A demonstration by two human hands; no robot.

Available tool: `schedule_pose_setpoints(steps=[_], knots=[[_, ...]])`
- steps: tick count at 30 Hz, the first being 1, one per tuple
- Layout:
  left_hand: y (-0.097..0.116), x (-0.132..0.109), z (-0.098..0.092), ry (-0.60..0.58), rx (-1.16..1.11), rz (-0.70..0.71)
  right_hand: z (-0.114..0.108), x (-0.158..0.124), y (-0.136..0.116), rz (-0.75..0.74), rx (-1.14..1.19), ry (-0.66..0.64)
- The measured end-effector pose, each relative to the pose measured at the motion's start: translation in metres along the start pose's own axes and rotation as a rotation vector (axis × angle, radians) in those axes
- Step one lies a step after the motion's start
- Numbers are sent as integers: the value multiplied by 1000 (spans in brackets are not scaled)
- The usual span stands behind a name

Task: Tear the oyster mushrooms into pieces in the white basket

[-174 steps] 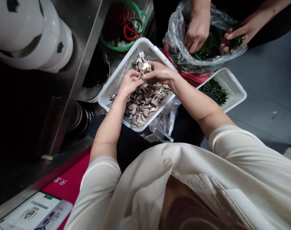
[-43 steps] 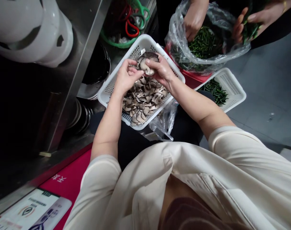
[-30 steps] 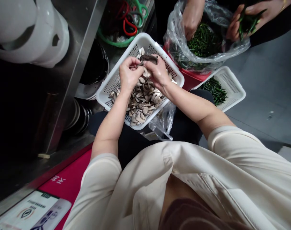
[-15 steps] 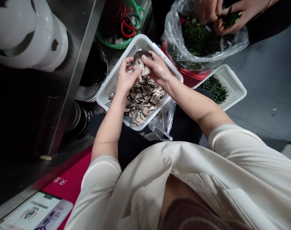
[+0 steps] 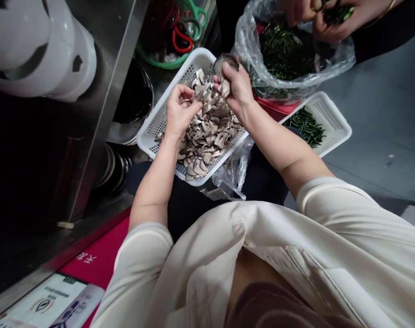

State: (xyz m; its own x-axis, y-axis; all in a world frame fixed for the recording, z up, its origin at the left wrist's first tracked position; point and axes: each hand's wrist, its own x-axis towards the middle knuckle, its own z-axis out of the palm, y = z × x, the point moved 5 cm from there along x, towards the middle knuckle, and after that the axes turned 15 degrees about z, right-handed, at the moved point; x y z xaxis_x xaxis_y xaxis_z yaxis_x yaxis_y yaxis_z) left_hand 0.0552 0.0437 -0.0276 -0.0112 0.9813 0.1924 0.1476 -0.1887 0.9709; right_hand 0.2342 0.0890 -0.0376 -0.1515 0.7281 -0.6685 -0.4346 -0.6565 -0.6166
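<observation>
A white perforated basket (image 5: 153,119) sits across my lap, heaped with torn oyster mushroom pieces (image 5: 207,141). My right hand (image 5: 240,89) is closed around a dark-capped oyster mushroom cluster (image 5: 224,68) over the basket's far right edge. Over the far left part of the heap, my left hand (image 5: 180,108) is in a pinch, with a greyish mushroom piece (image 5: 201,93) at its fingertips. That piece partly blends with the heap below.
Another person's hands (image 5: 333,20) hold green peppers above a clear plastic bag (image 5: 243,43) of greens. A second white basket (image 5: 339,123) holds green chillies (image 5: 306,127). A green basket (image 5: 166,64) with red-handled scissors (image 5: 182,41) lies ahead; a steel table edge (image 5: 107,95) runs left.
My hands have parted. The right moved right and away with the mushroom cluster, while the left stayed over the basket with a piece at its fingertips. The other person's hands shifted slightly right.
</observation>
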Motion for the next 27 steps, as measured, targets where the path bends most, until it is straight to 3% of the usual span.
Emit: schedule_pose_setpoints(steps=[2,6,8,14,18,23,25,27], knots=[[-4,4,-7,20,-31,0,4,-18,-6,-55,-102,18],[-6,6,-8,-16,-21,-2,27,-45,-2,-69,-311,-176],[-7,5,-7,-20,-6,25,32,-47,3,-50,-310,-185],[-25,9,-21,37,-36,11,23,-27,4,58,-145,12],[-22,12,-31,-64,10,34,11,-20,0,61,-120,74],[-11,10,-11,-116,67,91,23,-34,5,-240,-354,-47],[-8,9,-3,-77,78,81,29,-37,10,-218,-344,-64],[-5,9,-4,-2,87,63,30,-34,14,-95,-217,-41]])
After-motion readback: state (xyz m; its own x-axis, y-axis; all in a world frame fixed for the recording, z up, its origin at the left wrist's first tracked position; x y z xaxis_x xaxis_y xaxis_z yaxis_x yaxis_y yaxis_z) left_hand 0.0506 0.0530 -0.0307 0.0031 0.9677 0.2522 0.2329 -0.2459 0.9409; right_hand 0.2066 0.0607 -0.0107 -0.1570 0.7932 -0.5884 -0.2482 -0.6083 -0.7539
